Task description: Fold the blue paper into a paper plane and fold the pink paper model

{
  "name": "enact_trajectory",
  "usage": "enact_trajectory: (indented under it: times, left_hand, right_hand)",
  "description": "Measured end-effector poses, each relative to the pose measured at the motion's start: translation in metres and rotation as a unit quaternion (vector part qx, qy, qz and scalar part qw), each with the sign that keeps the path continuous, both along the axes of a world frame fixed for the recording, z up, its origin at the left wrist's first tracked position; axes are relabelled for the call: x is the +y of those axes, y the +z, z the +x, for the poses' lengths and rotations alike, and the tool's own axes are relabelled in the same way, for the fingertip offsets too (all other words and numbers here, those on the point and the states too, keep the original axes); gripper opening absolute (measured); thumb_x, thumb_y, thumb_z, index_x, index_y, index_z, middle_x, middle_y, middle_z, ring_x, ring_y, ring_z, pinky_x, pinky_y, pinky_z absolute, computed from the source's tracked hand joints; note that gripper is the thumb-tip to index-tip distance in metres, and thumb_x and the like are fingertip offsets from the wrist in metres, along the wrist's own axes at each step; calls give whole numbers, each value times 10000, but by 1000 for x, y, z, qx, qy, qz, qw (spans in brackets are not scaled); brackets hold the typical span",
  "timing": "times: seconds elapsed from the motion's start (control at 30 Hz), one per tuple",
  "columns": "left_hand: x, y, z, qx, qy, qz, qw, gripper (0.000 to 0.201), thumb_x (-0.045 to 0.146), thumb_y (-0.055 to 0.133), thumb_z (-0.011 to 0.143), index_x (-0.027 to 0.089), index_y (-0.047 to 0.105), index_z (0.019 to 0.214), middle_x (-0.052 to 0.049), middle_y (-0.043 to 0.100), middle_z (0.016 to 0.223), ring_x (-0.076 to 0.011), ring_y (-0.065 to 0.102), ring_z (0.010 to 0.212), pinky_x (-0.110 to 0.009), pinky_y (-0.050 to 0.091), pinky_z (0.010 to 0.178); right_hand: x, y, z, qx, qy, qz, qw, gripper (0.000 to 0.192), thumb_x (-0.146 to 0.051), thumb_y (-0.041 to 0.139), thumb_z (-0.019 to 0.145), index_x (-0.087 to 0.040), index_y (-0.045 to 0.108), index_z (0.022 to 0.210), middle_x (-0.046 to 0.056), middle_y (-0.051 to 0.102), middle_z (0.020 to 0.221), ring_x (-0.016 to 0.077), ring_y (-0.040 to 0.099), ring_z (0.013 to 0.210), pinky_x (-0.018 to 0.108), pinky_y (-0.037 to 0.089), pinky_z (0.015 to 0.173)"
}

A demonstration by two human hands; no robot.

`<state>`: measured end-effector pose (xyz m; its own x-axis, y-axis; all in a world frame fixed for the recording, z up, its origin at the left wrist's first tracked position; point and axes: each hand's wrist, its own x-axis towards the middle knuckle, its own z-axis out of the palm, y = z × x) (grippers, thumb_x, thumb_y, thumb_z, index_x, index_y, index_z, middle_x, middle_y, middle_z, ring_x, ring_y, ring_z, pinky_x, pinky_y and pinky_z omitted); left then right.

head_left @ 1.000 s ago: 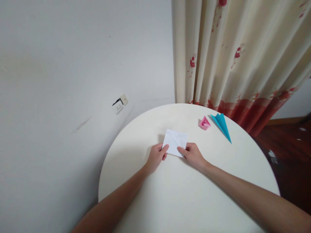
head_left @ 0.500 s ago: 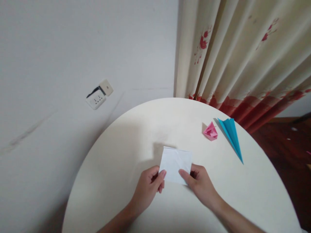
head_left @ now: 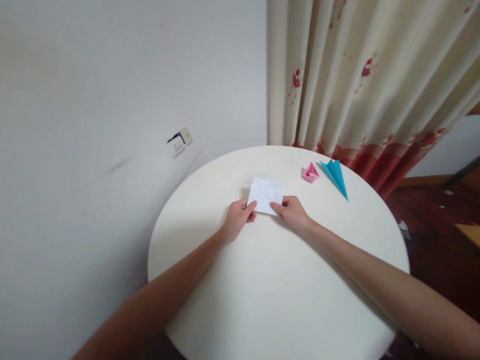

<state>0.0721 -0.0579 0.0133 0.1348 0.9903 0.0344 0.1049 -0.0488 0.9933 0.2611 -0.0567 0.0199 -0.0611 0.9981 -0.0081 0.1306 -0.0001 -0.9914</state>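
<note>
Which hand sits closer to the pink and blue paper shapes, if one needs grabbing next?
Probably the right hand: it holds the white paper on the side nearest the pink shape and blue shape.

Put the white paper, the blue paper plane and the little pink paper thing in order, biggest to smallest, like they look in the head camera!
1. white paper, pinched by the left hand and right hand
2. blue paper plane, long but narrow
3. pink paper thing

The plane and the pink thing lie farther from the camera, so they may look a bit small.
</note>
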Motion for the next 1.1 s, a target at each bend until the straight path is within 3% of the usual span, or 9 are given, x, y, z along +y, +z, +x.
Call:
enact_trajectory:
  times: [0.23, 0.33, 0.47, 0.6, 0.7, 0.8, 0.9, 1.1]
  left_hand:
    - [7, -5, -1, -24, -7, 6, 1000, 432, 559, 683, 798, 161, 561, 681, 17, 550, 556, -83, 461, 478, -216, 327, 481]
    - [11, -6, -3, -20, -16, 7, 1000, 436, 556, 669, 812, 166, 538, 670, 28, 519, 527, -75, 422, 450, -214, 283, 454]
    - [15, -8, -6, -9, -38, 2, 999, 436, 553, 668, 814, 168, 527, 668, 38, 487, 503, -68, 382, 427, -211, 249, 436]
    - [18, -9, -8, -23, -9, 27, 999, 421, 558, 659, 823, 164, 560, 714, 15, 541, 566, -94, 472, 487, -211, 342, 469]
    - [19, -6, -9, -11, 31, 56, 998, 369, 505, 716, 775, 153, 629, 844, 7, 594, 636, -105, 510, 520, -210, 391, 481]
    - [17, -2, -9, -6, 33, 52, 998, 478, 465, 756, 730, 148, 647, 1071, 6, 631, 687, -114, 532, 538, -206, 413, 471]
    - [15, 0, -9, 0, 1, 52, 999, 535, 454, 745, 751, 151, 636, 1178, 14, 623, 676, -110, 521, 537, -201, 418, 469]
    - [16, 0, -11, 20, -17, 58, 998, 461, 418, 728, 783, 150, 674, 1154, 18, 595, 639, -98, 487, 504, -192, 384, 447]
  right_hand:
    - [2, -4, 5, 8, 23, -4, 1000, 400, -525, 723, 647, -171, 552, 574, -32, 476, 500, 85, 347, 488, 255, 226, 475]
    - [7, -6, 6, 60, 34, -15, 998, 400, -513, 763, 643, -138, 631, 687, -18, 542, 564, 84, 375, 503, 246, 249, 476]
    - [13, -6, 7, 132, -32, 14, 991, 447, -456, 782, 636, -133, 678, 926, -17, 602, 657, 93, 429, 538, 236, 299, 488]
    - [15, -7, 8, 113, -54, 15, 992, 342, -386, 782, 606, -149, 655, 817, -31, 584, 595, 101, 466, 529, 235, 327, 496]
    - [13, -9, 7, 72, -21, 11, 997, 272, -357, 766, 617, -156, 626, 736, -12, 612, 601, 111, 498, 531, 240, 349, 499]
    - [12, -10, 7, 70, -10, 44, 997, 339, -329, 732, 654, -156, 655, 935, -10, 651, 659, 128, 545, 566, 246, 389, 527]
    - [13, -9, 8, 75, -17, 96, 992, 476, -319, 711, 670, -158, 642, 1113, -25, 635, 680, 131, 560, 588, 250, 413, 545]
    - [16, -9, 8, 92, -7, 121, 988, 322, -329, 677, 695, -158, 650, 967, -40, 575, 623, 112, 503, 544, 231, 366, 497]
